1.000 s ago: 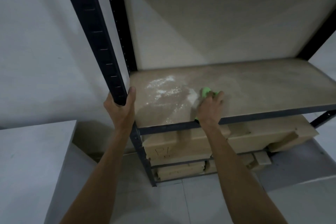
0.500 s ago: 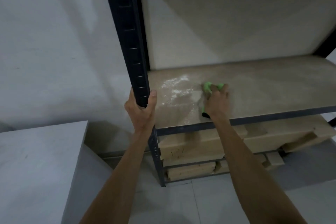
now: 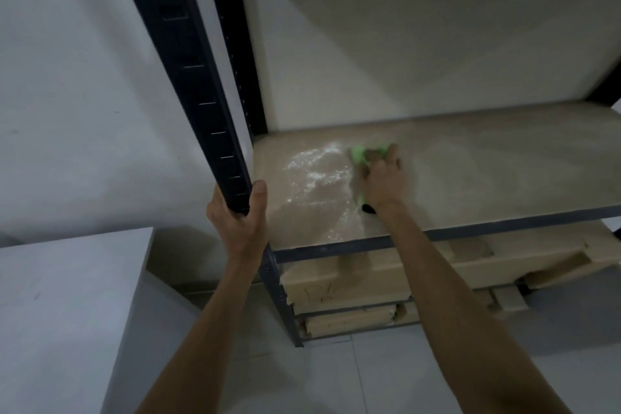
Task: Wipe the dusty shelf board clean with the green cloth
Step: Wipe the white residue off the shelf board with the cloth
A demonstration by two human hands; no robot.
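Note:
The shelf board (image 3: 487,171) is a pale brown panel in a dark metal rack. White dust (image 3: 316,168) lies in streaks on its left part. My right hand (image 3: 381,178) presses flat on the green cloth (image 3: 359,154), which shows past the fingertips and along the hand's left side, just right of the dust. My left hand (image 3: 240,212) grips the rack's front left upright post (image 3: 188,70), thumb on the inner side.
Cardboard boxes (image 3: 386,276) are stacked on the lower levels under the board. A grey cabinet top (image 3: 67,296) sits low on the left. A pale back panel (image 3: 420,37) closes the shelf behind. Tiled floor lies below.
My right hand and the cloth have slid farther back on the board, along the dust's right edge. The view has shifted left and closer. My left hand keeps its hold on the post.

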